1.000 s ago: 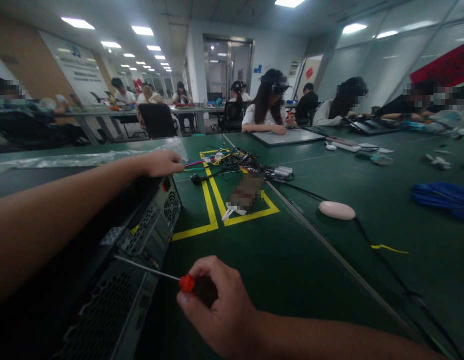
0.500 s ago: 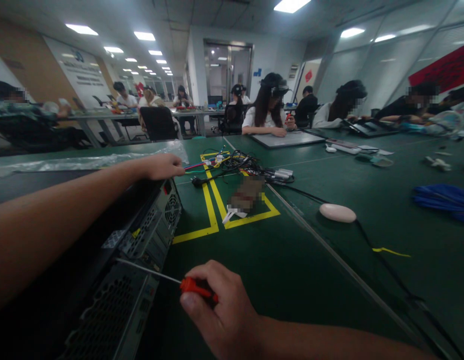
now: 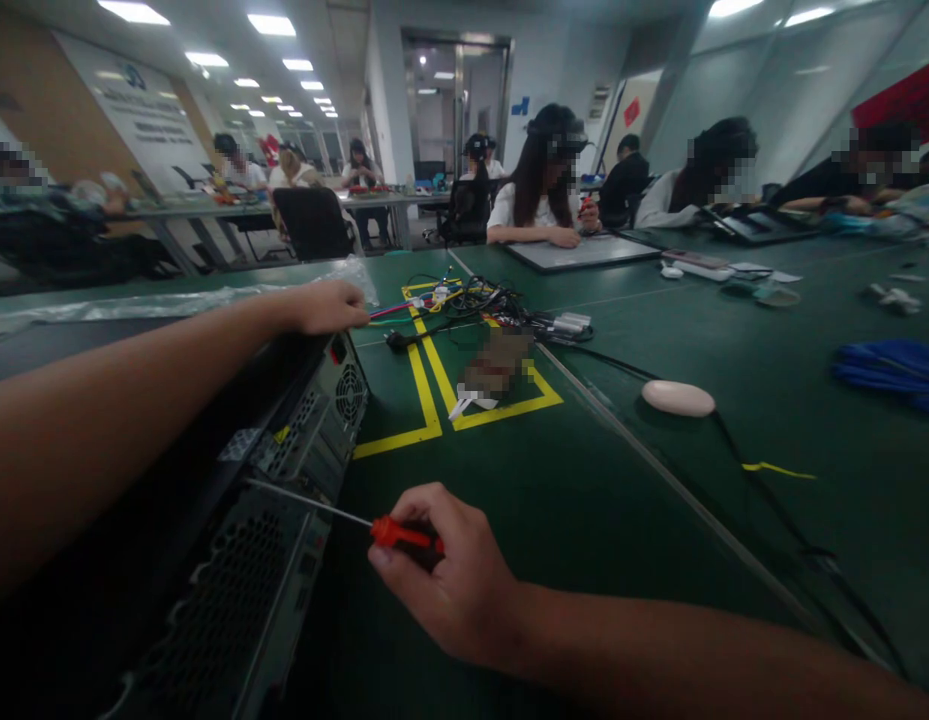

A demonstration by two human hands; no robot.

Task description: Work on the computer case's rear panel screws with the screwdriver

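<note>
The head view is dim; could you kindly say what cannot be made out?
Tip of the screwdriver: head view, too small against the dark computer.
Rear of its handle: head view, hidden in the right hand.
Whether the left hand grips the wires: head view, hidden behind that hand.
Computer's lower part: head view, cut off by the bottom edge.

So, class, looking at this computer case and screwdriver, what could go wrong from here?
The screwdriver, held in the right grip, reaches the rear of the computer case; its tip might slip and scratch the panel. The left grip appears to rest on the case's top edge; if it slid off, the case could shift.
</note>
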